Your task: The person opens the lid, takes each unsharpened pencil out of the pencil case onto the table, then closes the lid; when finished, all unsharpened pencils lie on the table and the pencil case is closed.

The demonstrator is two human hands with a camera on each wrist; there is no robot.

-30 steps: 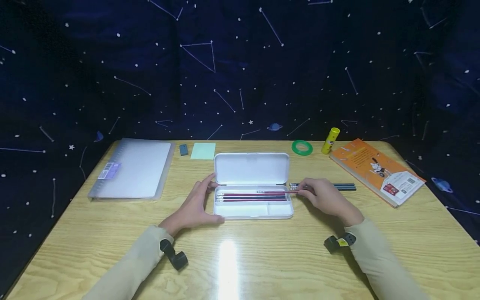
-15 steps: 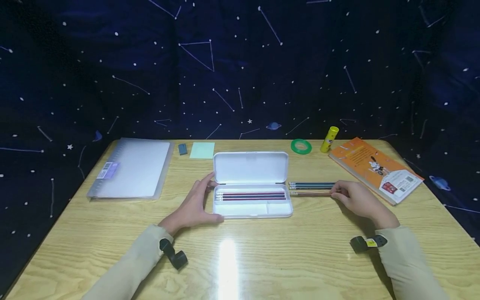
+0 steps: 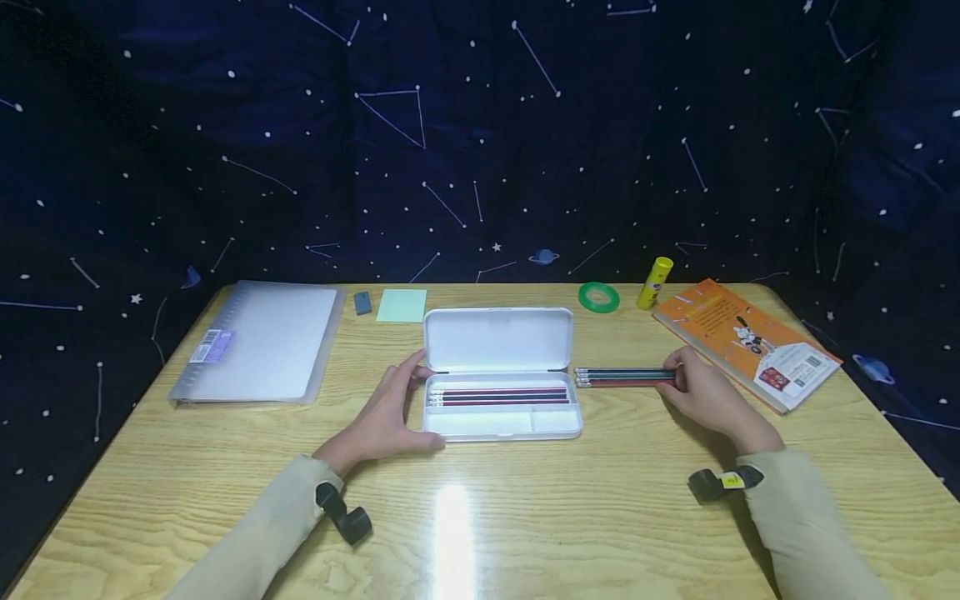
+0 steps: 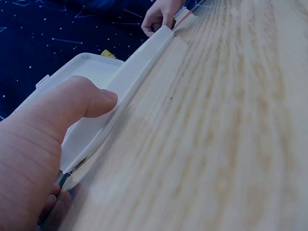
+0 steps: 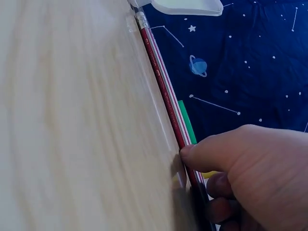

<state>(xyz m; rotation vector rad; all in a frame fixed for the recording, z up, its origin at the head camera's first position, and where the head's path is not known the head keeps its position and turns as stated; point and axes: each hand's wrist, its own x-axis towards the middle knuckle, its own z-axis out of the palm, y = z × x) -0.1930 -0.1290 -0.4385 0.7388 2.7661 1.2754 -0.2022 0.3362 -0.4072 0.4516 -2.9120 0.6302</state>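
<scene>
A white pencil case (image 3: pixel 480 421) lies open at the table's middle, lid (image 3: pixel 498 337) back, with red and dark pencils (image 3: pixel 498 396) in its long tray. My left hand (image 3: pixel 382 412) grips the case's left end, the thumb (image 4: pixel 72 106) lying on the front rim (image 4: pixel 130 77). Right of the case, three pencils (image 3: pixel 618 377) lie side by side on the wood. My right hand (image 3: pixel 701 392) is at their right ends. Its thumb (image 5: pixel 245 163) and curled fingers pinch the red pencil (image 5: pixel 163 86), the nearest of the three.
A clear folder (image 3: pixel 258 337) lies at the back left. A small dark eraser (image 3: pixel 362 303) and a green sticky pad (image 3: pixel 402 305) sit behind the case. A green tape ring (image 3: pixel 598 297), a yellow glue stick (image 3: pixel 655 282) and an orange book (image 3: pixel 746 337) are at the back right.
My right hand drew a red pencil out of the case to the right and brought it down beside the two dark pencils on the table. My left hand stayed on the case.
</scene>
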